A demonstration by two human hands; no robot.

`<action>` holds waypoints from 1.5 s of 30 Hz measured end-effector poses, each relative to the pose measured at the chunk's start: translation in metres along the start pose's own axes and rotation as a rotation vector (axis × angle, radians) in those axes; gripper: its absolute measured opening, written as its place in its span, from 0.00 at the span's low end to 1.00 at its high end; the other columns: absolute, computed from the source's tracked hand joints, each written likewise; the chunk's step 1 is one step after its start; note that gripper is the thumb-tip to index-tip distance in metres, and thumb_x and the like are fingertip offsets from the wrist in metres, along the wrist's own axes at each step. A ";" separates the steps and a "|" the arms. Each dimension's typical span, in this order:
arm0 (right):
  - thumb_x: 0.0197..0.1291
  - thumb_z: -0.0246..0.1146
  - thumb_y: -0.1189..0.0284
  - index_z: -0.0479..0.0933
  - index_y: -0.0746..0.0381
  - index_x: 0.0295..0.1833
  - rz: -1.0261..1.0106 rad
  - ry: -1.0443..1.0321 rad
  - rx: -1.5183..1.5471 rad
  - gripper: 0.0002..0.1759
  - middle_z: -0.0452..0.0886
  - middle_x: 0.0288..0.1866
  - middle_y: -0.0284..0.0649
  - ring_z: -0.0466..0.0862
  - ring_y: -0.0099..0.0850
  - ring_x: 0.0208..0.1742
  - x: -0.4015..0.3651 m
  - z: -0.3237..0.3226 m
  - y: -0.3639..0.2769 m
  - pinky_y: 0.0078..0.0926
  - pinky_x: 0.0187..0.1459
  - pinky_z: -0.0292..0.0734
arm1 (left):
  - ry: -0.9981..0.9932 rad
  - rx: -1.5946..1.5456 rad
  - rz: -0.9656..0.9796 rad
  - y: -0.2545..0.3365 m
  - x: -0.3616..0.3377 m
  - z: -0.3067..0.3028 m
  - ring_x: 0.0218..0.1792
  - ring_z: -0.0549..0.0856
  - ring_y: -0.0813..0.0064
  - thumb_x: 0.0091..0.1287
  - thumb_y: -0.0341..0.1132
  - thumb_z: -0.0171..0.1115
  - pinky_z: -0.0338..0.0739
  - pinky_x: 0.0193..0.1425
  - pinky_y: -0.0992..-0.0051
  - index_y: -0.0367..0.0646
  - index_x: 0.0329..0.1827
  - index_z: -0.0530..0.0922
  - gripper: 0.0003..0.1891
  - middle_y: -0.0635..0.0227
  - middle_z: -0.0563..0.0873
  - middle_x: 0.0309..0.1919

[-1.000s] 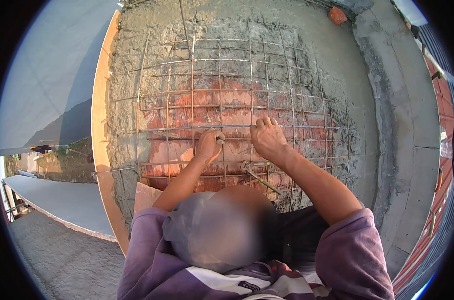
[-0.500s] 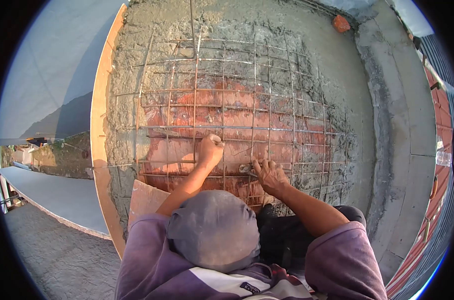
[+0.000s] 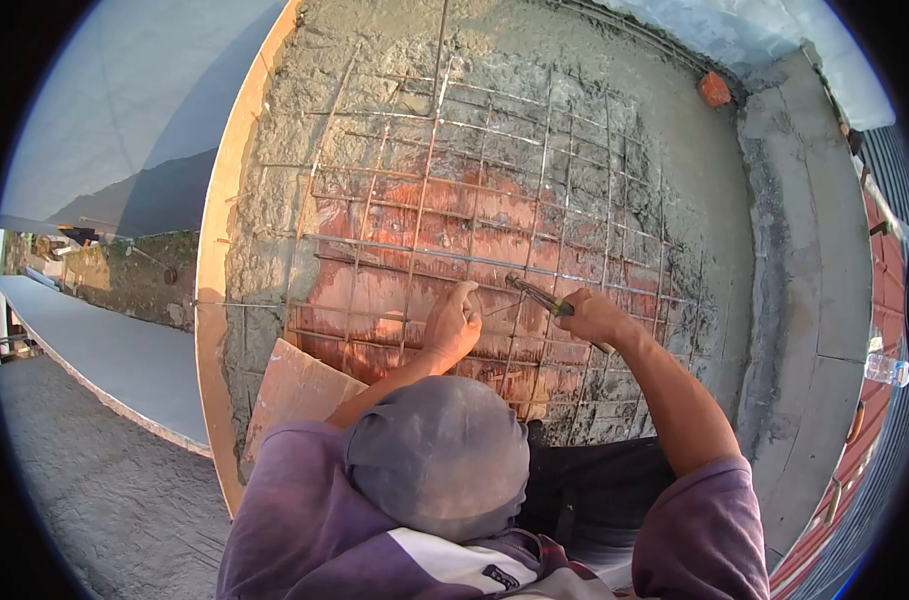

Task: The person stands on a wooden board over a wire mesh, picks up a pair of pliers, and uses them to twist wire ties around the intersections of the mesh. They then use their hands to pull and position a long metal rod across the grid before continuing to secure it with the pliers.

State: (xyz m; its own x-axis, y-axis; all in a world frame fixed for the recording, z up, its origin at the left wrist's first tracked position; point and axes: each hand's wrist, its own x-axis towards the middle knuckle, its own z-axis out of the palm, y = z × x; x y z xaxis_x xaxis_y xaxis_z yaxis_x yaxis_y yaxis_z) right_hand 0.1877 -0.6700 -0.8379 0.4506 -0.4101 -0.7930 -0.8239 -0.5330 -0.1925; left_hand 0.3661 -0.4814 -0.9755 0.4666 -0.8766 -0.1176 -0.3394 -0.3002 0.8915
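My right hand (image 3: pixel 597 318) is wrapped around the handles of a pair of pliers (image 3: pixel 542 297), dark with a yellow-green patch. The jaws point left and rest by a crossing in the rebar mesh (image 3: pixel 430 262). To their left, my left hand (image 3: pixel 455 325) is closed, thumb and fingertips pinched together over the mesh. A thin wire (image 3: pixel 497 310) shows between this hand and the pliers; its ends are hard to make out. Under the bars lies a reddish, wet-looking board surface (image 3: pixel 375 297).
Wet grey concrete (image 3: pixel 675 120) surrounds the mesh. A wooden form board (image 3: pixel 215 230) edges the left side, and a loose plywood piece (image 3: pixel 297 395) lies near my left arm. At right are a concrete ledge (image 3: pixel 810 230), a red brick chunk (image 3: pixel 714 89) and a plastic bottle (image 3: pixel 887 370).
My right hand has lifted the pliers and moved up and right, jaws now at the mesh. My left hand has shifted right and slightly down. The whole view has tilted slightly.
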 end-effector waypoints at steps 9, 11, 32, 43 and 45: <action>0.73 0.55 0.70 0.73 0.51 0.76 -0.016 0.185 -0.436 0.27 0.83 0.62 0.57 0.87 0.52 0.58 0.024 -0.024 -0.071 0.49 0.59 0.83 | -0.371 0.322 0.277 0.005 -0.020 0.014 0.63 0.79 0.48 0.74 0.36 0.62 0.81 0.62 0.56 0.43 0.68 0.78 0.20 0.48 0.78 0.62; 0.74 0.54 0.70 0.70 0.51 0.79 -0.003 0.153 -0.496 0.28 0.79 0.65 0.60 0.86 0.54 0.59 0.031 -0.026 -0.082 0.48 0.59 0.83 | -0.460 0.335 0.199 0.012 -0.017 0.011 0.66 0.77 0.47 0.74 0.36 0.62 0.79 0.64 0.55 0.43 0.67 0.78 0.20 0.46 0.76 0.64; 0.48 0.80 0.68 0.81 0.74 0.57 0.017 -0.417 0.323 0.32 0.88 0.46 0.55 0.91 0.44 0.42 0.045 -0.002 -0.058 0.35 0.33 0.91 | 0.112 0.257 0.689 0.027 0.003 0.013 0.61 0.78 0.49 0.55 0.30 0.74 0.72 0.68 0.50 0.41 0.63 0.74 0.31 0.56 0.78 0.56; 0.64 0.68 0.66 0.81 0.71 0.46 -0.042 0.136 -0.373 0.17 0.88 0.41 0.50 0.90 0.39 0.43 -0.006 -0.002 -0.085 0.49 0.45 0.87 | -0.124 0.111 0.634 0.035 0.049 0.017 0.55 0.82 0.46 0.54 0.28 0.72 0.77 0.61 0.52 0.44 0.61 0.75 0.29 0.54 0.82 0.51; 0.57 0.75 0.70 0.82 0.72 0.42 0.140 -0.349 0.258 0.16 0.88 0.32 0.49 0.90 0.38 0.34 -0.011 -0.031 -0.081 0.41 0.32 0.90 | -0.135 0.219 0.685 0.029 0.038 0.024 0.55 0.83 0.45 0.54 0.28 0.72 0.77 0.60 0.52 0.44 0.61 0.73 0.29 0.54 0.83 0.51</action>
State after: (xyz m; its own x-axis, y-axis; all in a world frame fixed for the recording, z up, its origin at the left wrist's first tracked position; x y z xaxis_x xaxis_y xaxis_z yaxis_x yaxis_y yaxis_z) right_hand 0.2601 -0.6449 -0.7957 0.2228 -0.1675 -0.9604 -0.9471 -0.2706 -0.1725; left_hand 0.3540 -0.5324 -0.9648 -0.0085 -0.9291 0.3696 -0.6809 0.2761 0.6784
